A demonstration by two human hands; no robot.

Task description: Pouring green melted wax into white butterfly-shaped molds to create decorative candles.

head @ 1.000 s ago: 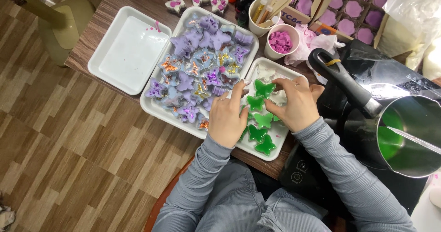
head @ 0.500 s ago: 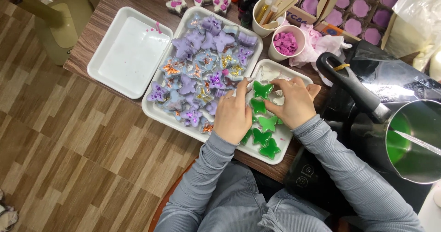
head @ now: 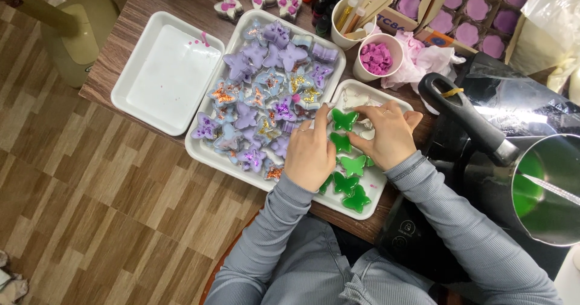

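My left hand [head: 311, 154] lies palm down on the left edge of the small white tray [head: 386, 98], fingers loosely spread and stretched forward, the forefinger tip touching the farthest green butterfly [head: 344, 119]. It grips nothing. My right hand [head: 389, 134] rests on the same tray from the right, fingers curled a little, the tips meeting that same green butterfly; I cannot tell whether they pinch it or only press on it. Four more green butterflies [head: 352, 184] lie in a row in the tray, running toward me between my two wrists.

Just left of this tray, touching it, sits a large white tray [head: 199, 154] heaped with purple and pale blue butterflies [head: 266, 81], some flecked with gold or orange glitter. Farther left an empty white tray [head: 166, 72] rests on the wooden counter [head: 115, 57]. Beyond the trays stand a white cup of wooden sticks [head: 356, 15] and a white cup of pink pieces [head: 376, 57], with crumpled pink-stained tissue [head: 423, 60] beside it. On my right a metal pitcher [head: 544, 184] with a black handle holds green liquid.
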